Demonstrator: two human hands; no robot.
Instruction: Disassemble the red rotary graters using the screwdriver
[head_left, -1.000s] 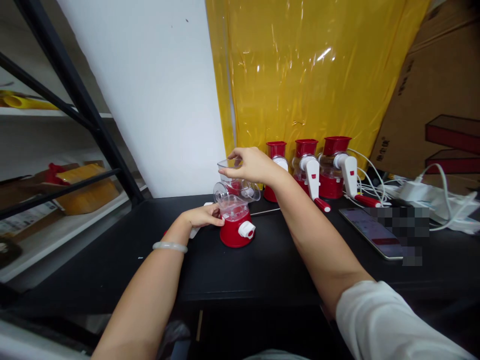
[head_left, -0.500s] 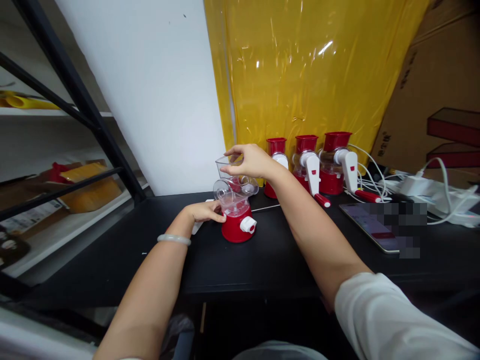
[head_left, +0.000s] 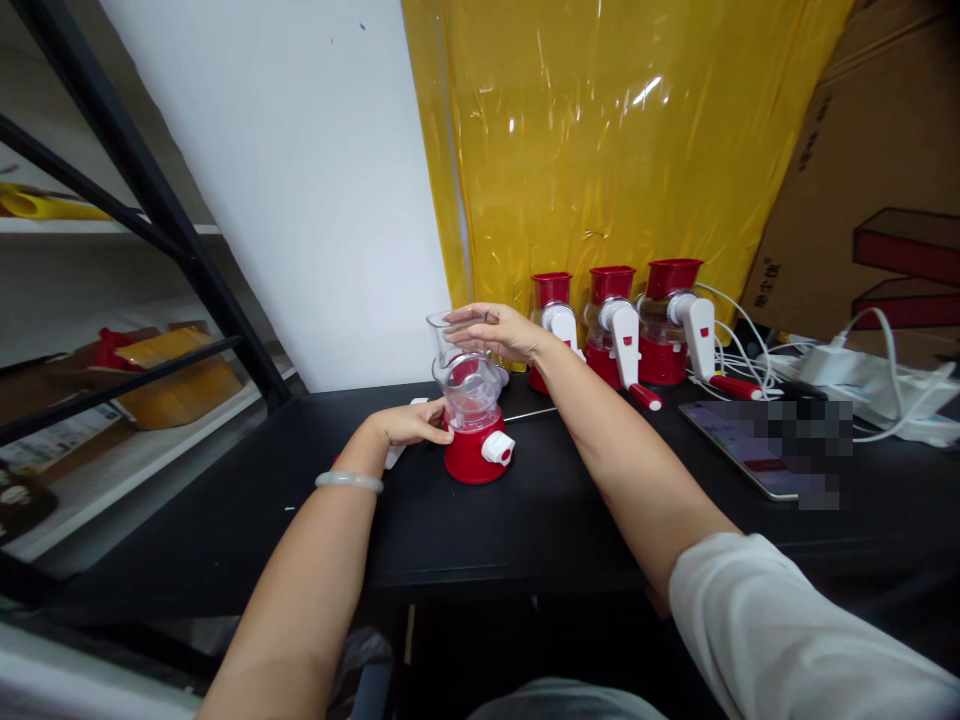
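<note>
A rotary grater stands upright on the black table, its red base [head_left: 472, 458] below and a clear plastic housing [head_left: 472, 385] above. A white knob [head_left: 498, 448] sticks out of the base toward the near right. My left hand [head_left: 417, 422] grips the base from its left side, with the thumb in front; its other fingers are partly hidden. My right hand [head_left: 499, 330] holds the upper part of the clear housing from the right, fingers laid around its chute. The housing's round opening faces roughly toward me. A white crank handle [head_left: 405, 440] lies behind my left hand, partly covered.
Several assembled red-and-white graters [head_left: 615, 330] stand at the back right. A tablet [head_left: 742, 450] lies to their front right, near white cables and a power strip [head_left: 892, 390]. A black metal shelf frame [head_left: 150, 200] borders the left; yellow plastic sheeting [head_left: 600, 130] hangs behind.
The clear housing has turned on the base, so its round opening now points more toward me. My right hand has turned with it and sits slightly lower. My left hand stays on the base.
</note>
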